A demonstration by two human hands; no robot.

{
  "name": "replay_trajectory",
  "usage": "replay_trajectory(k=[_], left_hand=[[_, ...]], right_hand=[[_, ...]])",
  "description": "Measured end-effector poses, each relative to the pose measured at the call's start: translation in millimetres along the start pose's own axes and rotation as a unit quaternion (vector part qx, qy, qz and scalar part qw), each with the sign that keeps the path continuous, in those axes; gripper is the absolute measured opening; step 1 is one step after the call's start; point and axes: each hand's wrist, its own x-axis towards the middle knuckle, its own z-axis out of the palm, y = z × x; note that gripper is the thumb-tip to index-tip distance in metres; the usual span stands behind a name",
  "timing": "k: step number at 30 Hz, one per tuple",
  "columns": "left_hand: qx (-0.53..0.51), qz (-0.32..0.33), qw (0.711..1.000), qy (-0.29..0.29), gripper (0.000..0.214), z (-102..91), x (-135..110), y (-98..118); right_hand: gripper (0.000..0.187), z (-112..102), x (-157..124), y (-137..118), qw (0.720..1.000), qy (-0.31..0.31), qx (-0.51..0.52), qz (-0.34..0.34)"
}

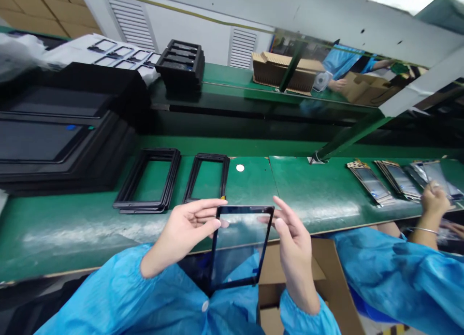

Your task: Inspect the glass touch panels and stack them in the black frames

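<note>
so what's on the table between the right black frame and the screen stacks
In the head view: a small white disc beside the black frame, then the foot of a green strut; otherwise bare green table up to the screen stacks.

A worker wore a bright blue, thin and crinkled smock (232, 316) whose left sleeve (116, 291) and right sleeve (308, 321) gathered at the wrists above a bare left hand (181, 232) and right hand (295, 248), with a small white snap button (205, 306) on the front.
</note>
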Motion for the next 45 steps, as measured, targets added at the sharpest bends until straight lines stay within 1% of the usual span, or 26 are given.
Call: replay_trajectory(k=[1, 2, 5, 9, 12, 13, 14, 15, 16, 17, 18, 19, 20, 21, 22, 23, 24, 26, 28, 30, 33, 35, 39, 42, 44, 45], left_hand=[[0.004, 0.004, 1.0, -0.001, 0.035, -0.4, -2, 2], [0.006, 0.007, 1.0, -0.001, 0.034, -0.9, -4, 3], [0.011, 0.011, 1.0, -0.004, 0.036, -3.9, -8, 3], [0.023, 0.007, 1.0, -0.007, 0.041, -9.9, -10, -2], [0.053, -0.007, 0.999, -0.01, 0.042, -12.9, -10, -2], [0.074, 0.001, 0.997, -0.015, 0.041, -12.9, -10, 0], [0.109, 0.023, 0.993, -0.022, 0.039, -12.2, -10, 2], [0.16, 0.058, 0.985, -0.031, 0.038, -10.8, -10, 6], [0.22, 0.099, 0.969, -0.044, 0.039, -8.8, -10, 9], [0.278, 0.139, 0.949, -0.061, 0.042, -6.5, -10, 13], [0.324, 0.165, 0.928, -0.085, 0.047, -4.3, -9, 16], [0.353, 0.173, 0.912, -0.115, 0.052, -2.6, -9, 20], [0.36, 0.163, 0.907, -0.147, 0.054, -1.8, -8, 22], [0.348, 0.137, 0.911, -0.173, 0.054, -2.2, -8, 24], [0.32, 0.105, 0.924, -0.182, 0.05, -3.8, -7, 25], [0.282, 0.07, 0.941, -0.173, 0.046, -6.5, -7, 25], [0.237, 0.037, 0.96, -0.146, 0.041, -9.8, -8, 24], [0.141, -0.002, 0.988, -0.069, 0.036, -16.8, -10, 18], [0.072, -0.013, 0.997, -0.011, 0.038, -21.4, -13, 11], [0.04, -0.008, 0.999, 0.017, 0.044, -22.4, -16, 3], [0.024, -0.006, 0.999, 0.032, 0.047, -20.0, -20, -5], [0.02, -0.009, 0.999, 0.042, 0.048, -18.3, -22, -7], [0.015, -0.01, 0.998, 0.053, 0.049, -17.8, -23, -8], [0.02, -0.005, 0.998, 0.06, 0.047, -19.3, -22, -13], [0.042, 0.009, 0.997, 0.063, 0.045, -21.3, -21, -16], [0.067, 0.027, 0.995, 0.066, 0.042, -22.4, -19, -17]], right_hand=[[0.039, 0, 4, -4, 0.999, -0.015, 0.02, 0.021], [0.034, 0, 6, -8, 0.999, -0.015, 0.031, 0.032], [0.024, 5, 5, -13, 0.998, 0.0, 0.052, 0.035], [0.021, 10, 0, -18, 0.997, 0.008, 0.06, 0.038], [0.019, 12, -1, -21, 0.996, 0.024, 0.065, 0.047], [0.017, 14, -2, -22, 0.996, 0.025, 0.07, 0.048], [0.016, 16, -3, -23, 0.996, 0.021, 0.073, 0.047], [0.015, 20, -3, -24, 0.996, 0.009, 0.074, 0.046], [0.014, 24, -4, -24, 0.996, -0.011, 0.075, 0.045], [0.014, 28, -5, -25, 0.995, -0.038, 0.078, 0.046], [0.015, 32, -5, -25, 0.993, -0.068, 0.086, 0.051], [0.018, 34, -6, -24, 0.989, -0.094, 0.099, 0.058], [0.022, 34, -5, -24, 0.985, -0.115, 0.111, 0.068], [0.025, 32, -4, -23, 0.981, -0.13, 0.118, 0.081], [0.028, 27, -2, -21, 0.979, -0.139, 0.118, 0.096], [0.031, 20, 1, -18, 0.977, -0.147, 0.109, 0.11], [0.036, 12, 3, -14, 0.976, -0.153, 0.094, 0.123], [0.044, -4, 8, -2, 0.975, -0.151, 0.081, 0.144], [0.046, -13, 9, 10, 0.975, -0.123, 0.099, 0.158], [0.047, -14, 8, 19, 0.974, -0.082, 0.13, 0.169], [0.046, -7, 4, 21, 0.974, -0.034, 0.148, 0.168], [0.046, -2, 3, 17, 0.978, -0.018, 0.139, 0.154], [0.044, 3, 0, 11, 0.985, -0.003, 0.127, 0.119], [0.044, 4, -2, 9, 0.983, 0.014, 0.145, 0.108], [0.042, 5, -3, 8, 0.982, 0.01, 0.159, 0.103], [0.041, 5, -4, 7, 0.982, 0.005, 0.159, 0.1]])
